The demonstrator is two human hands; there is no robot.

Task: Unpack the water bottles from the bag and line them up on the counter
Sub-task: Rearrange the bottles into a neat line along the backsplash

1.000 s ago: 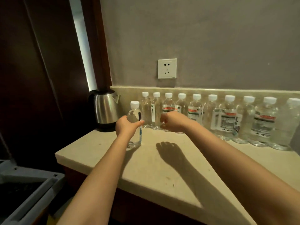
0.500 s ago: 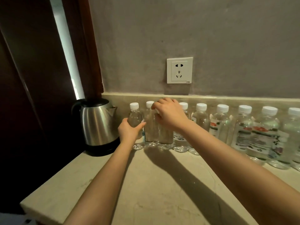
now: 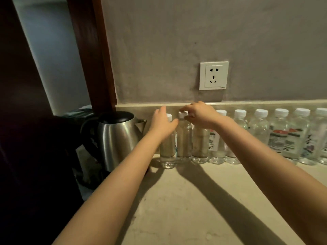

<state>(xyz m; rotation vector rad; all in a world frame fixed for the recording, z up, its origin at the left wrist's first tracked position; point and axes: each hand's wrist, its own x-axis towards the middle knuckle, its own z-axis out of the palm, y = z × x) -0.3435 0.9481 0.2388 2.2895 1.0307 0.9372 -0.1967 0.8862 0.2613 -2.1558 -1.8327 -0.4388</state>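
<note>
Left hand [image 3: 163, 124] spreading flat, pushing end bottle [image 3: 167, 152] into line | right hand [image 3: 200, 114] pinching next cap [image 3: 182, 114], steadying it.

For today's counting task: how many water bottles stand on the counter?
9 clear plastic water bottles in one row along the grey wall, from the steel kettle rightward; the right hand hides the third's cap; more may lie off-frame.

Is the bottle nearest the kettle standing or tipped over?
Upright. The leftmost bottle stands on its base on the counter, white cap on top; the left hand rests against it.
</note>
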